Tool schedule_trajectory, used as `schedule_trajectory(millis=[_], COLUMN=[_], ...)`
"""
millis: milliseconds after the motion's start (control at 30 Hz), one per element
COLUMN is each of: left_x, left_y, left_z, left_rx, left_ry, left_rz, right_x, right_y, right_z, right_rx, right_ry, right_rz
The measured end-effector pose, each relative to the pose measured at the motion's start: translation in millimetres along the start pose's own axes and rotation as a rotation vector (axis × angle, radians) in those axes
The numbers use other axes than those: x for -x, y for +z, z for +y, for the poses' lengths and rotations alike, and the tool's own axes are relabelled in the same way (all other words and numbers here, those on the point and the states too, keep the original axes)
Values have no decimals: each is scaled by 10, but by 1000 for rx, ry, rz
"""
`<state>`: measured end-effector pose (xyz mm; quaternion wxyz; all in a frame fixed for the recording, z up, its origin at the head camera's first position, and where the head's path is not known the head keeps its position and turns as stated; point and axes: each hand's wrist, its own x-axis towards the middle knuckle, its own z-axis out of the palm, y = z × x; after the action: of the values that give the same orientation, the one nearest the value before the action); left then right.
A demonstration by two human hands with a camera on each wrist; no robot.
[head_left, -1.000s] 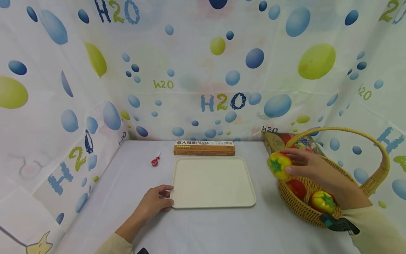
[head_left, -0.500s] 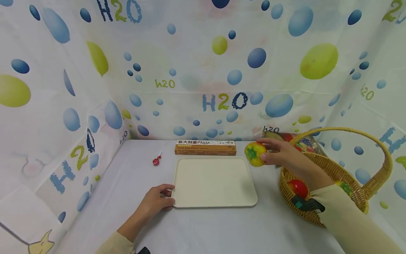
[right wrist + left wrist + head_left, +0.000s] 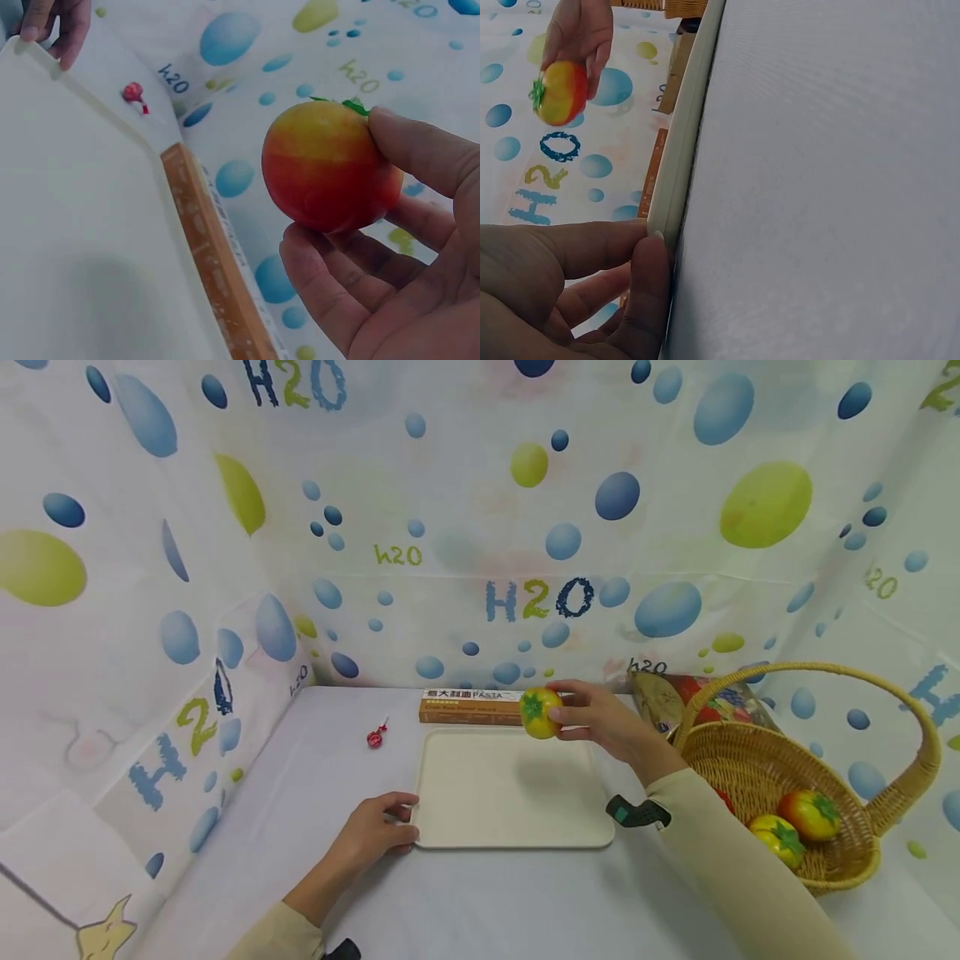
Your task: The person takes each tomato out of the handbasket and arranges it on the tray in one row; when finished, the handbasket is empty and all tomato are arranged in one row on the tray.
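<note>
A yellow-and-red tomato (image 3: 330,165) with a green leafy top is pinched between the thumb and fingers of my right hand (image 3: 600,727). Hand and tomato hang in the air over the back right part of a cream rectangular tray (image 3: 480,802), and a shadow falls on the tray beneath. At the tray's left edge, near its front corner, my left hand (image 3: 375,831) holds the rim with thumb and fingertips. The left wrist view shows the thumb (image 3: 649,292) and index finger right at that rim.
A wicker basket (image 3: 720,760) with a tall handle stands at right, holding several similar tomatoes (image 3: 810,814). Behind it leans a printed bag (image 3: 656,702). A pasta box (image 3: 468,710) lies behind the tray. A red lollipop (image 3: 375,737) lies to the left on the white cloth.
My right hand has carried the tomato leftward from above the basket to over the tray. The left hand has stayed at the tray's edge. The head view has shifted slightly.
</note>
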<state>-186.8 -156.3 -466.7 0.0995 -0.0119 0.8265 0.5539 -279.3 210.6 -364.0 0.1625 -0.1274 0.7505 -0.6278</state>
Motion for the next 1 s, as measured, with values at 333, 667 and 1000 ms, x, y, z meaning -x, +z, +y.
schedule_trajectory(millis=[333,667,1000], left_x=[0,0,-12], left_y=[-5,3,9], left_z=[12,-25,-14], left_rx=[9,14,-2], left_ry=[16,-5,-29], left_rz=[6,6,6], right_x=[-344,-617,-834], right_y=[316,689,976], right_z=[149,321,482], right_rx=[-51,-198,-276], right_ry=[40,77,86], right_rz=[18,14,11])
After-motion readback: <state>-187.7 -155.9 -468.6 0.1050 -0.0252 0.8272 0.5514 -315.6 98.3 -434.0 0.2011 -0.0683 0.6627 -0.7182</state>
